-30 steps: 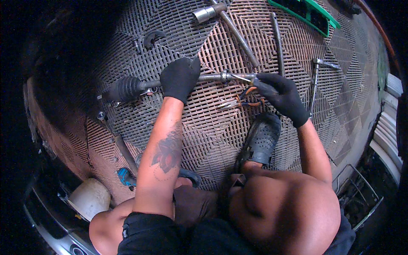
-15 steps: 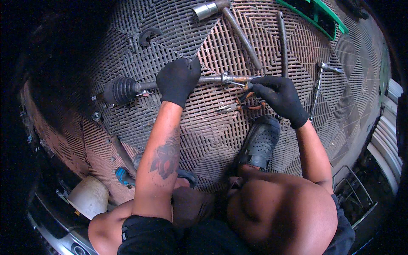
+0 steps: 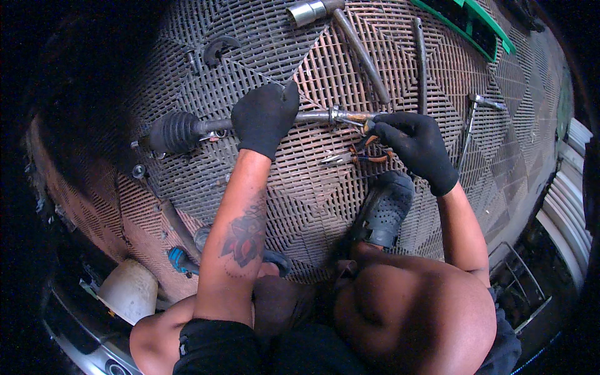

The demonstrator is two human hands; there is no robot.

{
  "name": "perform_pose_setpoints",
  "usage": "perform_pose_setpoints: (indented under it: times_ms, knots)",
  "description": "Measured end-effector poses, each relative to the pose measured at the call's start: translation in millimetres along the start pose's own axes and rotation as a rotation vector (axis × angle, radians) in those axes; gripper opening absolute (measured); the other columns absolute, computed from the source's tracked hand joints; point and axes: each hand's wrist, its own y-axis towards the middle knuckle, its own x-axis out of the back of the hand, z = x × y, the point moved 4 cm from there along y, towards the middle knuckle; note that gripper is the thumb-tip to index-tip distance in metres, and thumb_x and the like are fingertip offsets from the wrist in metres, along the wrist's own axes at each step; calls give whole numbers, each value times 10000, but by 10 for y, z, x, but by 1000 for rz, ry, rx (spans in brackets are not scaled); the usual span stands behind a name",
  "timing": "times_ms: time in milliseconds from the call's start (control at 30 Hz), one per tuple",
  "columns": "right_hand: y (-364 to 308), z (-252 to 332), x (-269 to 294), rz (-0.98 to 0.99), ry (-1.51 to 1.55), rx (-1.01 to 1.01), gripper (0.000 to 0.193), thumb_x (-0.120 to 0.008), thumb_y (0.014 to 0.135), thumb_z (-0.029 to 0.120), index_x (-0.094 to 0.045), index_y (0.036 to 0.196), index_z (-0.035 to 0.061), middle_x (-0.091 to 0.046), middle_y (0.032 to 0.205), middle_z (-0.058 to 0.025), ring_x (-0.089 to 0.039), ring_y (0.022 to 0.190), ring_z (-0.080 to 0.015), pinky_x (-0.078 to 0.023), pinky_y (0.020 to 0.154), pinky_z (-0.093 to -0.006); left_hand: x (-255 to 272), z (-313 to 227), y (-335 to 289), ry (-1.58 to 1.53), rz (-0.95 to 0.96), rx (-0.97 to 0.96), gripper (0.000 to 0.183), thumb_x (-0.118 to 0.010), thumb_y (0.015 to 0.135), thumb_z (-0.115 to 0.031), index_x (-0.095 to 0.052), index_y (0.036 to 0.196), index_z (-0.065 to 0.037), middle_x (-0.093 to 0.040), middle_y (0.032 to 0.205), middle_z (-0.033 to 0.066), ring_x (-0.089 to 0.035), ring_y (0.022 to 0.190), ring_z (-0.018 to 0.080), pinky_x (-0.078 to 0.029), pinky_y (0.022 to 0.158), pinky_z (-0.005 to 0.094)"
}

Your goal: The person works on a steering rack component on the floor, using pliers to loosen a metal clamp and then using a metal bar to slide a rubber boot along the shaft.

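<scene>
A drive axle shaft [image 3: 312,117] lies across in front of me, with a ribbed black rubber boot [image 3: 177,132] toward its left end. My left hand [image 3: 265,119], in a black glove, is closed around the shaft right of the boot. A metal clamp [image 3: 334,115] sits on the shaft between my hands. My right hand [image 3: 417,145], also gloved, pinches a slim tool with a yellowish handle [image 3: 369,127], which looks like a screwdriver. Its thin metal shank reaches toward the clamp. Pliers with orange and black handles [image 3: 370,158] lie on the floor just below.
Grey slatted floor tiles [image 3: 300,187] spread under everything. Beyond the shaft lie a hammer [image 3: 362,53], a large chrome socket [image 3: 306,12] and a metal bar [image 3: 420,69]. A socket wrench [image 3: 470,128] is at the right, a green-edged frame [image 3: 478,31] far right, a whitish bucket-like container [image 3: 129,289] lower left.
Both hands keep their holds and barely shift. The whole scene sits slightly differently in the picture, as if my head moved a little.
</scene>
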Motion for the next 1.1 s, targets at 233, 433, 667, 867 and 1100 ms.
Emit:
perform_pose_setpoints:
  times_ms: [233,433,667,867,1100]
  knots:
    - [118,-6,11,68,-6,-19,251,-714,911,220,-776,1008,-3,-761,847,-160,-728,735,-192,-566,708,-344,-1,2,-21,15,-63,4,602,-444,973,-546,-767,791,-72,-708,763,211,-711,714,395,-561,667,518]
    - [147,59,-2,56,-72,79,259,-711,915,227,-771,1001,-9,-760,845,-161,-732,739,-196,-569,712,-344,-40,43,2,7,-91,10,602,-455,970,-547,-764,765,-73,-704,748,210,-710,703,390,-559,655,514]
    - [212,-281,-86,157,193,-183,291,-706,918,247,-769,987,-29,-746,786,-126,-691,681,-166,-550,676,-326,-60,84,3,2,-127,11,604,-450,966,-550,-762,779,-67,-704,757,217,-711,715,395,-559,671,521]
    - [196,-142,-82,85,69,0,307,-713,908,285,-775,985,-5,-747,787,-142,-694,668,-194,-551,678,-350,34,44,-27,6,-82,27,613,-430,971,-553,-764,812,-64,-714,804,228,-715,754,402,-561,698,524]
    - [249,233,-105,90,-137,170,293,-725,898,259,-766,972,-21,-745,816,-182,-722,678,-253,-563,679,-388,-47,81,-26,-24,-83,29,597,-436,966,-539,-764,811,-65,-715,794,219,-712,757,411,-557,718,533]
